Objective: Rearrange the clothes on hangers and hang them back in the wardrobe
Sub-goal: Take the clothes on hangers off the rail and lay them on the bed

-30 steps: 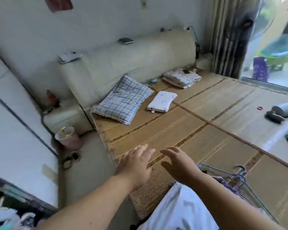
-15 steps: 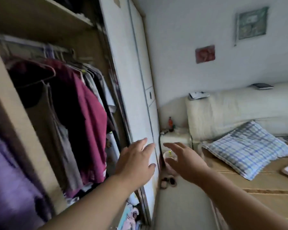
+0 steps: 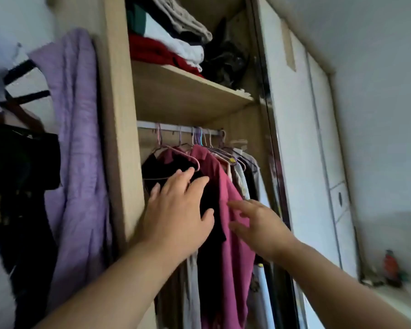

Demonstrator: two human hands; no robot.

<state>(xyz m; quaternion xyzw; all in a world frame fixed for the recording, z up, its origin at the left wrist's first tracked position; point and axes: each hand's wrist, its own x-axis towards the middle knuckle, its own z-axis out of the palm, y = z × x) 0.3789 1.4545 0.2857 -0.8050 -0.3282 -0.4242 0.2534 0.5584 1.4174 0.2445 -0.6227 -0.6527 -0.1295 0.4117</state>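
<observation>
Two bare hands, left point(image 3: 178, 217) and right point(image 3: 259, 224), are reaching with fingers spread, gripping nothing, toward a magenta shirt point(image 3: 233, 233) hanging on the wardrobe point(image 3: 119, 138) rail point(image 3: 176, 127) among several hangered clothes.

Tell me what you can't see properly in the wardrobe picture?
- Head view: lower ends of the hanging clothes, hidden by the arms and cut off by the bottom edge.
- Whether the hands, left and right, touch the clothes: blurred.
- Dark heap on the shelf: too dim to name.
- Small red thing, far right: blurred.
</observation>
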